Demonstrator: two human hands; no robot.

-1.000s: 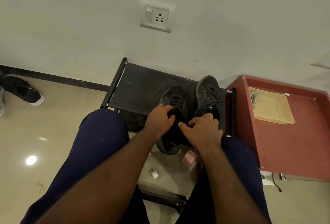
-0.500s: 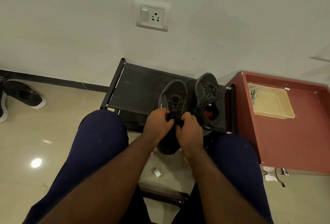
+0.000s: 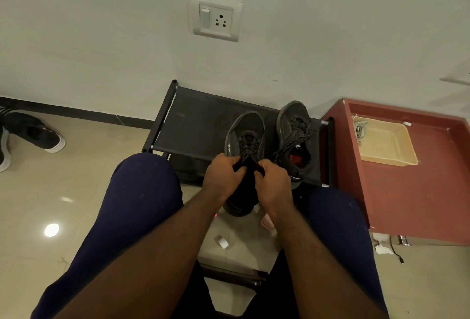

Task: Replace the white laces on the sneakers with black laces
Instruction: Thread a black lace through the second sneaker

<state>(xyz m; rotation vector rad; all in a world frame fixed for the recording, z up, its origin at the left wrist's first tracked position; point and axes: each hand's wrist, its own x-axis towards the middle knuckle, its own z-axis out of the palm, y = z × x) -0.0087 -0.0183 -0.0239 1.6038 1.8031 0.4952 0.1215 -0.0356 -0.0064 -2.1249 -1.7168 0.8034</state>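
Note:
Two dark sneakers stand on a low black rack (image 3: 201, 120). The left sneaker (image 3: 245, 128) points away from me and carries black laces (image 3: 248, 143). My left hand (image 3: 221, 173) and my right hand (image 3: 273, 181) each grip the sneaker's collar or lace ends near its tongue, fingers curled; which of the two they hold is hidden. The right sneaker (image 3: 295, 138) sits beside it, black-laced, with a red insole showing. White laces (image 3: 360, 129) lie in a beige tray (image 3: 386, 156).
The beige tray rests on a red cabinet (image 3: 417, 199) at the right. Another black shoe with a white sole (image 3: 35, 133) lies on the tiled floor at far left. A wall socket (image 3: 216, 19) is above the rack. Small scraps (image 3: 222, 242) lie between my knees.
My right hand moved left from the right sneaker onto the left one. Both hands now hold the left sneaker close together near its tongue.

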